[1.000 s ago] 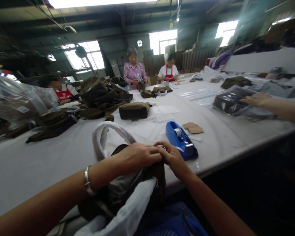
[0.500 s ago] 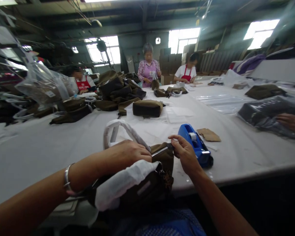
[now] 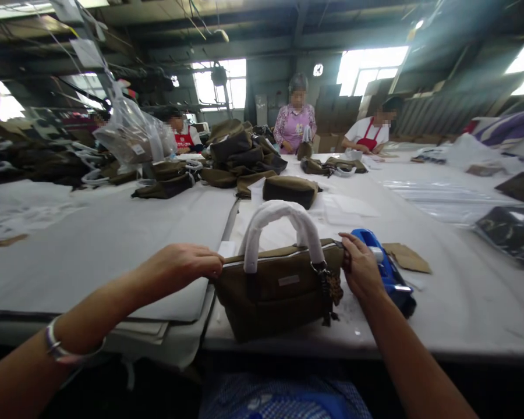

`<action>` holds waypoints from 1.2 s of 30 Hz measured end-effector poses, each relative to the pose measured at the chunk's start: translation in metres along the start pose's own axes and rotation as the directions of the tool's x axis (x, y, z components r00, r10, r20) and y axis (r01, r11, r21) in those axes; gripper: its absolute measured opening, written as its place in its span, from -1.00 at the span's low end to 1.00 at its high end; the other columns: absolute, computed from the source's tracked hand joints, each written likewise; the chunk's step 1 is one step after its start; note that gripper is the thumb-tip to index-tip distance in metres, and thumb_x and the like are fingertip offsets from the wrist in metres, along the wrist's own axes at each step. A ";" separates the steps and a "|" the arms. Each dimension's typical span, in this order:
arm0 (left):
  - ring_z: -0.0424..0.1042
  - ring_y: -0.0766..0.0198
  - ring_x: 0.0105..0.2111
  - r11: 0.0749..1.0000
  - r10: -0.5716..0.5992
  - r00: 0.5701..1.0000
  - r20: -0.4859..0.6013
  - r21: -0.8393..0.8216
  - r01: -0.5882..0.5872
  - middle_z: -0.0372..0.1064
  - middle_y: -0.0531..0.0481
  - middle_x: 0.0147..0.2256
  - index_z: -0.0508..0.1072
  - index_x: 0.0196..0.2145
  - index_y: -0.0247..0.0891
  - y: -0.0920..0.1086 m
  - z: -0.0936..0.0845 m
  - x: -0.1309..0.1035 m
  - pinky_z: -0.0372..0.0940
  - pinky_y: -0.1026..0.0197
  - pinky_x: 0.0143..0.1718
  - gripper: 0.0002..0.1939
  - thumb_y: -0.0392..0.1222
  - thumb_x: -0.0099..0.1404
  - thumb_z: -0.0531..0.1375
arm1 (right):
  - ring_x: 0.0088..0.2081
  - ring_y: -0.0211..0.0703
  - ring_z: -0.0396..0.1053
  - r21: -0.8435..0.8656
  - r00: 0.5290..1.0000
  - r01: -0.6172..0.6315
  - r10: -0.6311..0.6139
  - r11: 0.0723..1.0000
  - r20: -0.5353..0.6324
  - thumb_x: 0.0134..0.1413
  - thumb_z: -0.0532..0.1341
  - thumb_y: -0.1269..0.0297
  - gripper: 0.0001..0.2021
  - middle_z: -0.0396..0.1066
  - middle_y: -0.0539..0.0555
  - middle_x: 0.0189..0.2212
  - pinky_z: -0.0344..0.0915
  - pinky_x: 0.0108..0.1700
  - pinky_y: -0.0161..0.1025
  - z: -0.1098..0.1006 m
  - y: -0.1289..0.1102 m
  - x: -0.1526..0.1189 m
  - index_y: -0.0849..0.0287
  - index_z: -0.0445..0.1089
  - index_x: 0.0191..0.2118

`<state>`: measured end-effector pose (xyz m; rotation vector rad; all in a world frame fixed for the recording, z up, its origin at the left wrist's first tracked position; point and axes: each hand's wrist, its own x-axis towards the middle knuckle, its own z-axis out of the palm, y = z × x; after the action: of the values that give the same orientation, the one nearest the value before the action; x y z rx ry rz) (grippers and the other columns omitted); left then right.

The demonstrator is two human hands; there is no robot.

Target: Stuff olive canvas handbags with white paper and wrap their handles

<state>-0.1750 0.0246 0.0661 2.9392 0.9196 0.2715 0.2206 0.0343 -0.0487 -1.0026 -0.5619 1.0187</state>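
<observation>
A dark olive handbag [image 3: 279, 297] stands upright at the table's front edge, its silver zipper running along the top. White wrapping covers its two raised handles [image 3: 283, 212]. A dark tassel-like charm [image 3: 330, 288] hangs from a ring at the right handle. My left hand [image 3: 187, 262] pinches the bag's top left corner by the zipper end. At the opposite top corner, my right hand [image 3: 360, 262] grips the bag between thumb and fingers. Close behind that hand is a blue tape dispenser [image 3: 390, 276], partly hidden by it.
Brown paper pieces [image 3: 406, 257] lie right of the dispenser. Farther back are a lying bag [image 3: 290, 191], a heap of olive bags [image 3: 236, 148] and clear plastic sheets [image 3: 441, 198]. Co-workers, one in a purple apron [image 3: 297, 131], work across the white table [image 3: 458, 302].
My left hand has moved from over the bag's top to its left corner. The bag now faces me, its handles standing up. The view has turned left.
</observation>
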 end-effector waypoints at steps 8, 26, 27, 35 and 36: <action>0.57 0.21 -0.23 0.937 -0.335 0.806 -0.488 -0.260 0.232 0.54 -0.07 -0.03 0.48 0.05 -0.14 0.062 0.014 0.021 0.48 0.19 -0.16 -0.71 -0.05 0.43 0.20 | -0.07 -0.01 0.49 -0.450 0.899 0.410 -0.434 0.794 0.054 0.20 0.31 0.01 -0.49 0.47 0.14 -0.07 0.45 0.04 0.03 -0.016 -0.006 -0.054 0.06 0.31 0.20; 0.58 0.12 -0.23 0.852 -0.455 0.787 -0.417 -0.462 0.248 0.61 -0.04 -0.23 0.60 -0.15 -0.18 0.103 0.008 0.069 0.46 0.16 -0.16 -0.76 -0.02 0.40 0.21 | -0.28 -0.08 0.51 -0.316 0.760 0.495 -0.228 0.809 0.609 0.20 0.30 0.06 -0.76 0.59 0.08 -0.31 0.41 -0.21 -0.19 0.036 -0.047 -0.057 0.12 0.56 -0.20; 0.55 0.15 -0.32 0.759 -0.465 0.853 -0.238 -0.603 0.245 0.58 -0.04 -0.32 0.59 -0.23 -0.21 0.098 0.004 0.068 0.45 0.20 -0.27 -0.71 0.06 0.38 0.22 | -0.37 -0.12 0.47 -0.263 0.756 0.361 -0.115 0.895 0.644 0.16 0.32 -0.02 -0.70 0.55 0.05 -0.40 0.38 -0.30 -0.22 0.034 -0.050 -0.053 0.14 0.54 -0.25; 0.52 0.12 -0.26 0.860 -0.469 0.711 -0.524 -0.453 0.233 0.52 -0.11 -0.21 0.50 -0.02 -0.21 0.097 0.004 0.079 0.45 0.16 -0.26 -0.50 0.25 0.32 0.22 | -0.37 -0.19 0.40 -0.081 0.733 0.265 -0.146 0.961 0.665 -0.10 0.48 -0.05 -0.54 0.45 -0.01 -0.37 0.34 -0.31 -0.27 0.034 -0.049 -0.052 0.10 0.48 -0.14; 0.50 0.01 -0.06 0.929 -0.367 0.681 -0.634 -0.279 0.241 0.49 -0.17 -0.01 0.47 0.07 -0.17 0.101 0.005 0.081 0.45 0.06 -0.11 -0.42 0.26 0.25 0.29 | -0.31 -0.17 0.41 -0.108 0.721 0.378 -0.219 0.920 0.657 -0.07 0.48 0.03 -0.59 0.46 0.01 -0.32 0.35 -0.26 -0.25 0.036 -0.050 -0.056 0.09 0.49 -0.13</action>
<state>-0.0519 -0.0123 0.0841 2.4438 1.3442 1.3927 0.1895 -0.0087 0.0149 -0.7095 -1.4009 0.9973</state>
